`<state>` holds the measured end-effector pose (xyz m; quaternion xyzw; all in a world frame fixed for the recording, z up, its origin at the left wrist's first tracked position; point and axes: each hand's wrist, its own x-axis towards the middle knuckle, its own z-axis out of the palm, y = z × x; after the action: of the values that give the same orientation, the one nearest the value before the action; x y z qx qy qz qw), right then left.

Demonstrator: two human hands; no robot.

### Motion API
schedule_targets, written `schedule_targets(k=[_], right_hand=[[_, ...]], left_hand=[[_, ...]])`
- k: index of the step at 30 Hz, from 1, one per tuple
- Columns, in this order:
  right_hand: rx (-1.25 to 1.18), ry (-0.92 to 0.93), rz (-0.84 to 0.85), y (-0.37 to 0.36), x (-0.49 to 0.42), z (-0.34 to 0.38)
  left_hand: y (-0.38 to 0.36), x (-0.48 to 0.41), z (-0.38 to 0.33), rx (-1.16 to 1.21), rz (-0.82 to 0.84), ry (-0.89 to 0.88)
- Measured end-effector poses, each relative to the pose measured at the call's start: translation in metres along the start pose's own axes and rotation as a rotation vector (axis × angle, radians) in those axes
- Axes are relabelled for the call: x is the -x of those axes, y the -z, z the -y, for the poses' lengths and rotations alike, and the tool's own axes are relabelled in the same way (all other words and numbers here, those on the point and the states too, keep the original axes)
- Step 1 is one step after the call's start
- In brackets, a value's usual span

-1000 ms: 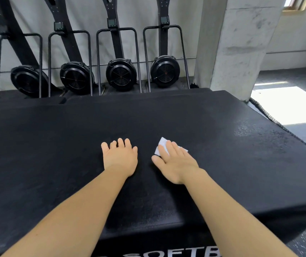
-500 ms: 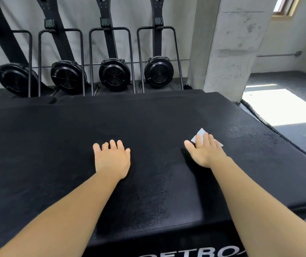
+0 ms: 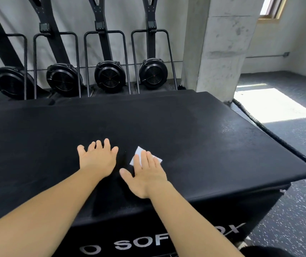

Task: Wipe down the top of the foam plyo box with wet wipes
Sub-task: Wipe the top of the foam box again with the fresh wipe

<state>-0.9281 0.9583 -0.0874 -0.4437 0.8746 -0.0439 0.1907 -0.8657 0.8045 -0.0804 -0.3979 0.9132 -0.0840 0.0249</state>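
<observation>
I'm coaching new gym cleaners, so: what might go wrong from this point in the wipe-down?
The small white wet wipe sits only under the straight fingers of the right hand, so it may bunch or slip free. It is tiny against the wide black foam box top, so strips may be missed, including under the flat left hand.

I see four rowing machines stood upright against the wall, a concrete pillar right of them, and speckled floor with a sunlit patch.
</observation>
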Motion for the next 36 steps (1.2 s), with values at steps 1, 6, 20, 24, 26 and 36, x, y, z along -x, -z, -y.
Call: schedule_targets(k=[1,6,20,24,26,36], right_hand=[[0.001,0.015,0.006,0.002,0.001,-0.002],[-0.024,-0.003,-0.064,0.016,0.003,-0.038],[-0.013,-0.364,-0.117,0.039,0.002,-0.12],[0.01,-0.341,-0.111,0.026,0.006,-0.09],[0.0,-0.302,-0.115,0.02,0.011,-0.073],[-0.012,-0.02,-0.031,-0.014,0.032,0.008]], left_hand=[[0.0,0.005,0.003,-0.009,-0.007,-0.009],[-0.001,0.029,-0.005,-0.036,-0.058,-0.062],[-0.014,0.041,-0.023,-0.12,-0.105,-0.068],[-0.012,0.042,-0.023,-0.161,-0.094,-0.1],[-0.011,0.042,-0.023,-0.179,-0.09,-0.114],[-0.008,0.044,-0.023,-0.172,-0.054,-0.111]])
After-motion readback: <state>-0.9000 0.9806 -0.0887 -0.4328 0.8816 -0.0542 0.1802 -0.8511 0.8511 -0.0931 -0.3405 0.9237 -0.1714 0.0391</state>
